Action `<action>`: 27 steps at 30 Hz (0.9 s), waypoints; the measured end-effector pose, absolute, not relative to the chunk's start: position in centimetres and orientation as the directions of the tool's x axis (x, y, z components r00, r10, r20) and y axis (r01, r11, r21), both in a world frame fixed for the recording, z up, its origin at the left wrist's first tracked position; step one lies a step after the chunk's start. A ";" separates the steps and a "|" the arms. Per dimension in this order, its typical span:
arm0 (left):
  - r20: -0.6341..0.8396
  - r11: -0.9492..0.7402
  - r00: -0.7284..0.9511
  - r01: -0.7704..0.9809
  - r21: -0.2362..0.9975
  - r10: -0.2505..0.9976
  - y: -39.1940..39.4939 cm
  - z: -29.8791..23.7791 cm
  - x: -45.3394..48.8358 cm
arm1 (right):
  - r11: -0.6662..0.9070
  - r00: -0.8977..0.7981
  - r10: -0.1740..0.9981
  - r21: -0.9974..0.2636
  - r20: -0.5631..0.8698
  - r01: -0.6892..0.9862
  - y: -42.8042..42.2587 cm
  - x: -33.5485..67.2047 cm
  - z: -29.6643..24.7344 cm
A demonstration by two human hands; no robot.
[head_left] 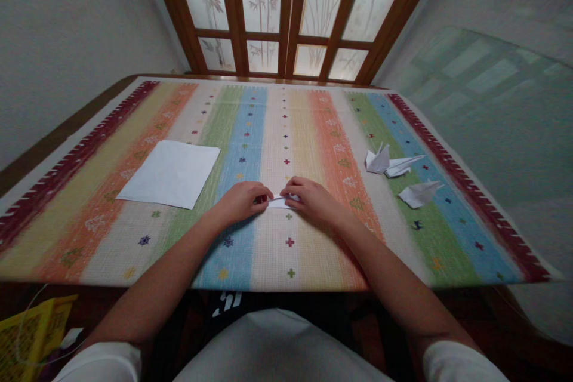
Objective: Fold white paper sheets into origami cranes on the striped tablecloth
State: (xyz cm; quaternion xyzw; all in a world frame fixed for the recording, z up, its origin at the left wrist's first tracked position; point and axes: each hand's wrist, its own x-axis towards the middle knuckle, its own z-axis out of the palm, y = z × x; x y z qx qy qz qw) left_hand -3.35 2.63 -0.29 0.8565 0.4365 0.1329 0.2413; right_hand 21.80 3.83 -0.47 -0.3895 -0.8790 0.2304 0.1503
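Narrow white folded paper strip [283, 202], long axis lying crosswise, pressed under the closed fingers [293, 188] of the right hand [316, 200], its left end pinched by the left hand [240, 203].

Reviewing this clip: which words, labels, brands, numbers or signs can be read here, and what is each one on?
White print on the black shirt: cut off and too blurred to read.
Yellow packet at lower left: its markings are too small and blurred to read.
No other text shows.
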 end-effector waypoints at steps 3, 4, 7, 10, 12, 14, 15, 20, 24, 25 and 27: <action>0.002 -0.517 0.591 0.704 0.486 0.807 2.7 -0.3 -3.4 | 0.621 -0.668 0.740 -0.465 0.082 0.631 3.7 21.7 -0.5; 0.000 -0.523 0.594 0.709 0.473 0.805 2.7 -0.3 -3.4 | 0.631 -0.673 0.735 -0.447 0.083 0.634 3.7 21.7 -0.5; -0.004 -0.545 0.606 0.716 0.436 0.795 2.6 -0.3 -3.5 | 0.652 -0.688 0.723 -0.394 0.064 0.648 3.7 21.6 -0.2; -0.005 -0.564 0.621 0.715 0.413 0.784 2.4 -0.1 -3.5 | 0.671 -0.702 0.711 -0.340 0.041 0.659 3.6 21.4 0.3; -0.001 -0.573 0.629 0.709 0.411 0.778 2.4 -0.1 -3.6 | 0.684 -0.710 0.703 -0.314 0.043 0.659 3.4 21.3 0.6; 0.008 -0.579 0.634 0.701 0.417 0.773 2.4 -0.1 -3.8 | 0.690 -0.710 0.702 -0.298 0.055 0.659 3.3 21.2 0.6; 0.013 -0.579 0.635 0.697 0.423 0.773 2.5 0.0 -3.9 | 0.689 -0.707 0.705 -0.297 0.064 0.661 3.3 21.2 0.6; 0.013 -0.568 0.629 0.693 0.444 0.777 2.6 0.2 -4.3 | 0.688 -0.699 0.709 -0.303 0.090 0.659 3.5 21.4 0.0; -0.021 -0.555 0.612 0.731 0.397 0.791 2.3 0.3 -4.1 | 0.681 -0.696 0.711 -0.337 0.096 0.650 3.9 21.7 -0.4; -0.035 -0.543 0.598 0.749 0.379 0.801 2.2 0.4 -4.1 | 0.676 -0.693 0.715 -0.352 0.099 0.647 4.0 21.8 -0.5; -0.053 -0.527 0.577 0.776 0.347 0.815 2.1 0.5 -4.0 | 0.668 -0.689 0.718 -0.376 0.098 0.642 4.1 21.9 -0.6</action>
